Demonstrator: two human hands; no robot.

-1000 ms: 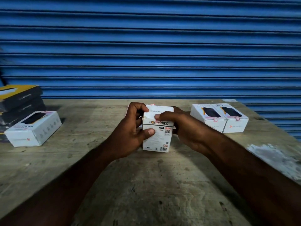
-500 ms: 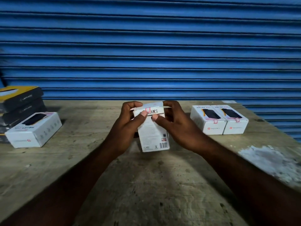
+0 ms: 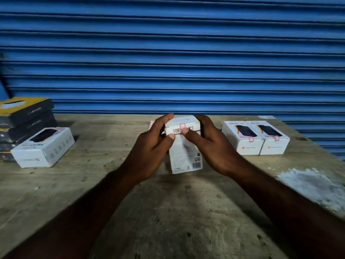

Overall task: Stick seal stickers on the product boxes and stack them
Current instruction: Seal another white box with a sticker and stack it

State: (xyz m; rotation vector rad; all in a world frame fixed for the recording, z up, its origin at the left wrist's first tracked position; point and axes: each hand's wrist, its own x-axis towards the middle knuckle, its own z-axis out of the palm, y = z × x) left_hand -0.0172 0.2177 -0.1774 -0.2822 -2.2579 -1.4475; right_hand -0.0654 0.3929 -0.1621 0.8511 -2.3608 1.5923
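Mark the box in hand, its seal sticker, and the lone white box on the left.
held box (image 3: pixel 185 157), head view, lower printed face
seal sticker (image 3: pixel 182 126), head view, red strip on the top flap
left white box (image 3: pixel 40 146), head view, top face

- Held box, upper face: brand word in dark letters, legible only as "PO…ICS". The middle is covered by a red-outlined seal sticker and the thumbs of my left hand and right hand.
- Same box, face toward me: print too small to read, with a barcode and a QR square at the near right corner.
- Inner right box and outer right box: "HALLEY" on each top, and "PORTRONICS" with a red logo on each near side.
- Left white box: "HALLEY" upside down to me, red logo on the near side.
- Black-and-yellow boxes, far left: faint "LAPCARE" on the sides.
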